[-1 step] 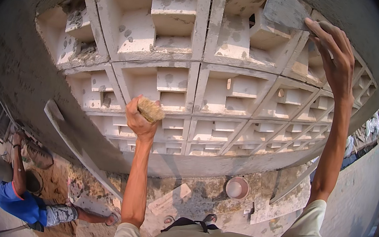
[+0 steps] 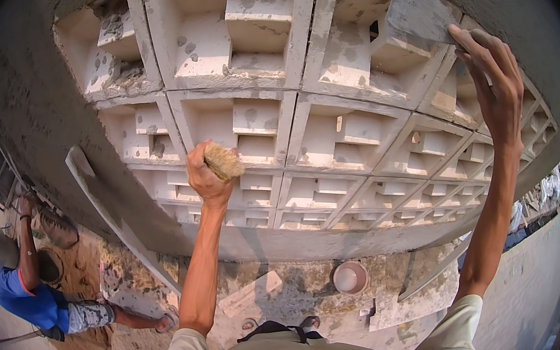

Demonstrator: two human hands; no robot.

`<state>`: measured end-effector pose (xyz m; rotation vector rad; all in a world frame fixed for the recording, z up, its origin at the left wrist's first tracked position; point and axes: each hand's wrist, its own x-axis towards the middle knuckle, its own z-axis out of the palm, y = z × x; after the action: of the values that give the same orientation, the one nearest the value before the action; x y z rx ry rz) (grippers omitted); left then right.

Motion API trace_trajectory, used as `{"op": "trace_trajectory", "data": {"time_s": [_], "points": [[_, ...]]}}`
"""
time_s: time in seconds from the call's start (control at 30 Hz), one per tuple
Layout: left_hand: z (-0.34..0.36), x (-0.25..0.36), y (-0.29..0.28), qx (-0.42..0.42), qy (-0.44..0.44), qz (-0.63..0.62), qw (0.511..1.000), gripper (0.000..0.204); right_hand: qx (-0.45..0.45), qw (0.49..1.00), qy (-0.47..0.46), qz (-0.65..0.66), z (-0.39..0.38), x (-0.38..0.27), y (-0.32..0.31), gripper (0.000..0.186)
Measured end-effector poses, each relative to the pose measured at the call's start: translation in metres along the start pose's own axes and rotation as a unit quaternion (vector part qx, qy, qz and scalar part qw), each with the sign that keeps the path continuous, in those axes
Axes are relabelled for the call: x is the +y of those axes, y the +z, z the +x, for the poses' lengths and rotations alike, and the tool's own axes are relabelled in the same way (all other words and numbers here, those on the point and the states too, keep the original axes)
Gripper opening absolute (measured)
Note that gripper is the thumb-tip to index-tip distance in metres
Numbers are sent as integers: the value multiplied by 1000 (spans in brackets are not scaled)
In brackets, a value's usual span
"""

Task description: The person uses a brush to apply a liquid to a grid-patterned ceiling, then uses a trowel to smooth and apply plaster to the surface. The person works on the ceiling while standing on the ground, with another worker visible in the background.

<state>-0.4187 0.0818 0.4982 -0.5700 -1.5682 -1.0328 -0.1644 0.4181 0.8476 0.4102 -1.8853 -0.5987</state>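
Note:
My left hand is closed round a worn, tan, fuzzy sponge-like pad, held in front of the pale ventilation blocks. Higher up on the right, my right hand reaches to the upper blocks with bent fingers. Its thumb and fingertips grip the edge of a grey flat plate, which lies over a block's inner step and rim. The plate's kind cannot be made out. Dark wet spots mark several of the upper blocks, and rough mortar sits in the upper left one.
Grey rendered wall frames the blocks. A long board leans at the left, another at the right. A round bucket stands on the stained ground below. At lower left is another person in a blue shirt.

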Motion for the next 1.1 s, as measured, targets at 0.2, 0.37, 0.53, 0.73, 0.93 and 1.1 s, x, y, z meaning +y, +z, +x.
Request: {"op": "trace_trajectory", "data": {"time_s": [0.2,0.37,0.53,0.73,0.93,1.1], "points": [[2,1,1,4,9,4,1000,72,-18,1000,-4,12,26,-17,9,42],[2,-1,0,1,8,8,1000,72,-20,1000,-7,7,38,-27,15,43],[3,1,-2,-3,14,12,1000,73,18,1000,-7,22,42,-28,25,46],[3,0,0,2,16,15,1000,74,63,997,10,42,41,-34,52,49],[1,-5,0,6,23,7,1000,73,27,972,201,114,-30,-163,51,62],[0,2,6,4,10,-3,1000,73,58,910,367,183,-58,-265,85,62]]}}
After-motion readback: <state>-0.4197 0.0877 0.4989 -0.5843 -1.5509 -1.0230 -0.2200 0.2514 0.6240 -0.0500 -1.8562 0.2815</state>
